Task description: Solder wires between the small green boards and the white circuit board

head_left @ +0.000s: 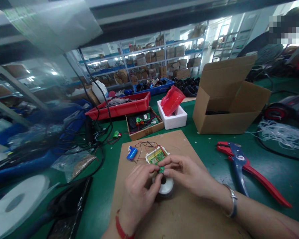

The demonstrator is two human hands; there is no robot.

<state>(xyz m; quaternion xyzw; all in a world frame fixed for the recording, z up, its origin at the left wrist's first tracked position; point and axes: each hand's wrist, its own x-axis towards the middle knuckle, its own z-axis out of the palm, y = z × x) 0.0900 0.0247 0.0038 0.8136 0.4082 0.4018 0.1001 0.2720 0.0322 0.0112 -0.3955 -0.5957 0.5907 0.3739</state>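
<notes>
My left hand [137, 192] and my right hand [186, 176] meet over a brown board [174, 212] and pinch a small green circuit board [161, 169] between their fingertips. Just beyond the fingers lies a white housing with a green circuit board [156, 155] in it, with red and black wires leading to a blue cylindrical cell [132, 153]. Under my hands sits a spool of solder wire [165, 186]. A red band is on my left wrist, a metal bracelet on my right.
A red and blue hand tool [241, 166] lies to the right. An open cardboard box [226, 99], a white foam box with a red bag [173, 114], a small parts box [144, 125] and a red tray [119, 108] stand behind. Cables and a white tape roll [15, 202] lie left.
</notes>
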